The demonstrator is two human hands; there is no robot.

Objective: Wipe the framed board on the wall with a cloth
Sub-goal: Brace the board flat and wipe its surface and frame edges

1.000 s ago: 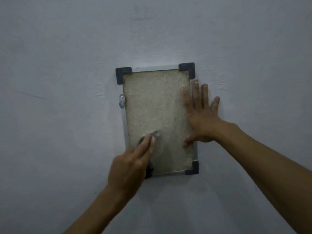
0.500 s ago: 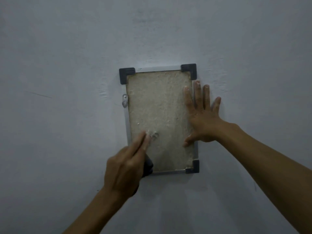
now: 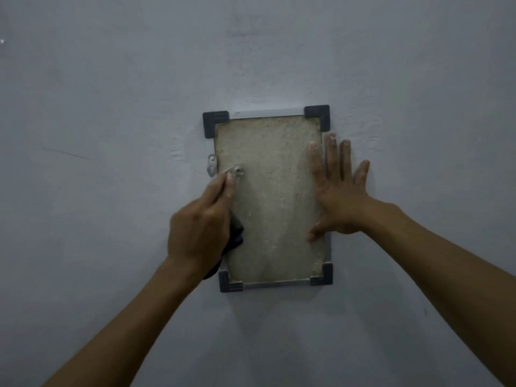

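A small framed board (image 3: 275,191) hangs on the wall, with a rough beige face, a thin metal frame and dark plastic corners. My left hand (image 3: 201,230) grips a dark cloth (image 3: 236,233) and presses it on the board's left side, its fingertips up near the left edge. Most of the cloth is hidden under the hand. My right hand (image 3: 337,194) lies flat with spread fingers over the board's right edge, partly on the wall.
A pale grey wall (image 3: 111,135) fills the whole view. A small metal bracket (image 3: 211,164) with a screw sits on the wall at the board's left edge, just beside my left fingertips.
My left hand has slid the cloth up the board's left side, from near the bottom left corner to about mid-height. That corner now shows. My right hand stays in place.
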